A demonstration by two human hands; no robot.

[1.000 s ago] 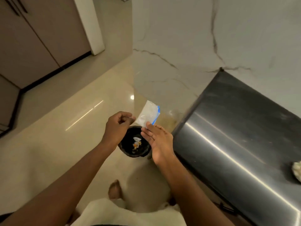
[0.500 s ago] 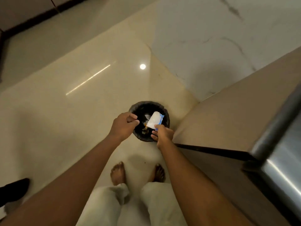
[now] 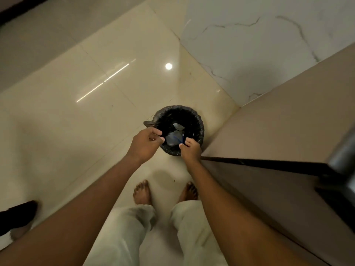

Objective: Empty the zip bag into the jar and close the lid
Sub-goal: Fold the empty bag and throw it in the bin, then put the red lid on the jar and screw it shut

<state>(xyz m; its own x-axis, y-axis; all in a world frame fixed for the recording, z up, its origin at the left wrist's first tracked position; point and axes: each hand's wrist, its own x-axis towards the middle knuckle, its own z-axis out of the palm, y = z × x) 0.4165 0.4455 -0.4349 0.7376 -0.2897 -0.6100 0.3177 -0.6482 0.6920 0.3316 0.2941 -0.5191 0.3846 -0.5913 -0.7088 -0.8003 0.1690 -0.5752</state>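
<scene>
A person stands barefoot on a glossy cream tile floor (image 3: 80, 116), both hands held over a small round bin (image 3: 199, 129) lined with a black bag. The floor mirrors a round ceiling light and a long bright streak. The bin sits on the floor just beside a beige cabinet (image 3: 278, 120), near the corner where white, grey-veined marble (image 3: 259, 50) meets the tiles. The zip bag (image 3: 173, 138), clear with a blue strip, lies down inside the bin among other scraps, free of both hands. The left hand (image 3: 145, 145) hangs at the bin's near rim, fingers curled loosely inward with nothing in them. The right hand (image 3: 190, 149) is over the rim's near right side, fingers bent and empty. Pale trousers cover the legs below. A dark shoe (image 3: 19, 214) shows at the left edge.
</scene>
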